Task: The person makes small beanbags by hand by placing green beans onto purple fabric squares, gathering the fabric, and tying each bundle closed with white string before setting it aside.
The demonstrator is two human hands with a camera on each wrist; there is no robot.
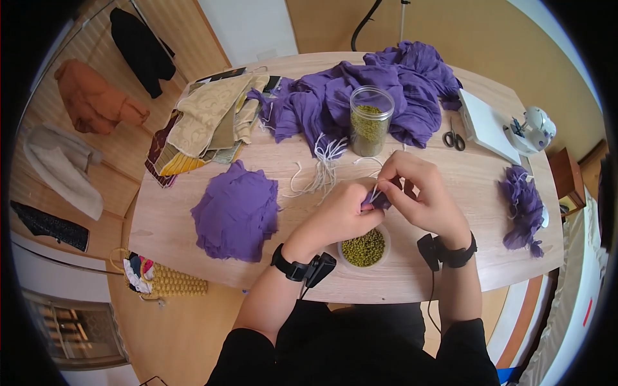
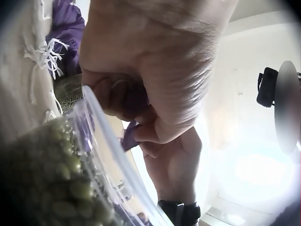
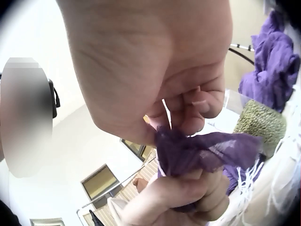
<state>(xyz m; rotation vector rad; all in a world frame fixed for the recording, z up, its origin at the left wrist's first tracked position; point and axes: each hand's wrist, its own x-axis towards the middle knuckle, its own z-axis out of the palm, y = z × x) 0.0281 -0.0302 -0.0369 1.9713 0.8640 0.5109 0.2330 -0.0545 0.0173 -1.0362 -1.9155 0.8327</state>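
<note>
My left hand (image 1: pixel 341 211) grips a small gathered piece of purple cloth (image 3: pixel 202 150) over the front middle of the table. Thumb and fingers of my right hand (image 1: pixel 421 193) pinch a thin white string (image 1: pixel 376 192) at the gathered part of that cloth. What lies inside the cloth is hidden. Just below both hands stands a clear round tub (image 1: pixel 340 256) of green beans (image 1: pixel 364 248), its rim close to my left hand in the left wrist view. Beyond the hands, loose white strings (image 1: pixel 320 172) spread on the wood.
A clear jar (image 1: pixel 371 96) of green beans stands behind the hands. Purple cut pieces (image 1: pixel 235 211) lie stacked at left, below patterned fabrics (image 1: pixel 209 116). Crumpled purple cloth (image 1: pixel 322 96) covers the back. To the right are scissors (image 1: pixel 454 139), a white machine (image 1: pixel 537 128) and tied purple bundles (image 1: pixel 523 206).
</note>
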